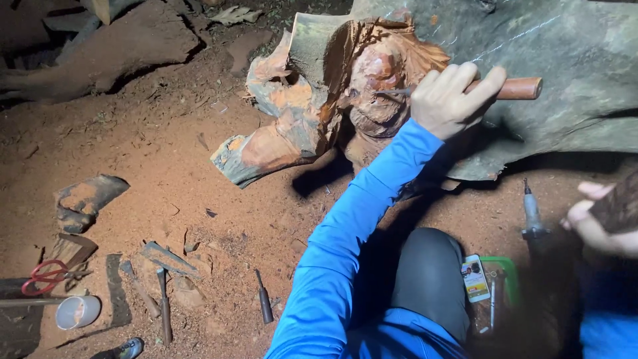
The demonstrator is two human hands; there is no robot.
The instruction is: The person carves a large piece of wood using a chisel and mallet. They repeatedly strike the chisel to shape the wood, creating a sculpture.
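Nearest to the camera is the person's knee in dark grey trousers [430,279] w/ blue sleeves on both sides, and beside the knee lies a small phone [475,278] on a green container [510,276], w/ a thin metal tool [492,300] next to it. At the right edge the right hand [595,226] is closed around a dark wooden mallet [619,203], only partly in view; just left of it a grey rotary tool [532,216] stands on the ground w/ its bit up. On the left, on the red earth floor [199,166], lie approx. three chisels [264,300], red-handled scissors [45,276], a white cup [77,312] and some wood scraps [86,199], all well apart from the hands. Farther up, the left arm in the blue sleeve [352,233] reaches fwd, and the left hand [450,100] is shut tightly around a chisel [515,88] w/ a reddish wooden handle; the handle end sticks out to the right, and the metal blade points left and touches the carving. The wood carving [332,100], orange-red w/ rough leaf-like shapes, is part of a big grey trunk [571,60] that lies at the top of the view. Beyond it, at top left, another dark log [113,46] lies in shadow.
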